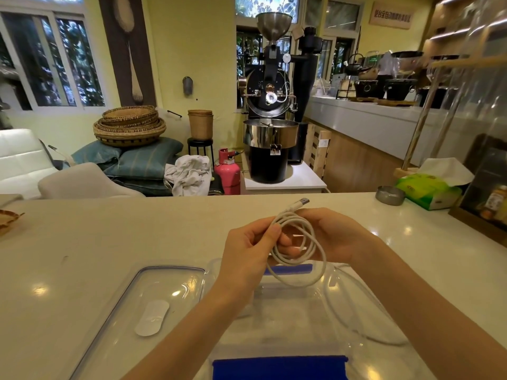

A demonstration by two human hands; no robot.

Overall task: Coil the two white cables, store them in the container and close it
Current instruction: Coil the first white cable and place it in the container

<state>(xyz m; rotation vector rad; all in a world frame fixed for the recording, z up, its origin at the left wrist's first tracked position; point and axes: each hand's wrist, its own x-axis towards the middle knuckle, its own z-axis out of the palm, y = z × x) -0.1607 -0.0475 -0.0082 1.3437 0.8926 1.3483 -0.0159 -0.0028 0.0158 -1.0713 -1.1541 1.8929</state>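
Now both hands are up over the open container (315, 319): the left hand (247, 250) pinches a coiled white cable (299, 253) at its loops, the right hand (337, 237) grips the far side, plug end poking upward. Second white cable (356, 305) trails loosely across the container's right side. Clear lid (153, 297) lies on the bench (109, 229), just left of it.

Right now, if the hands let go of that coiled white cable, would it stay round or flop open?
Probably it would flop open. The white cable hangs in loose, uneven loops with nothing tying them, held only by the left hand and right hand. It looks thin and bendy, so likely light. Its plug end sticks out and may snag.
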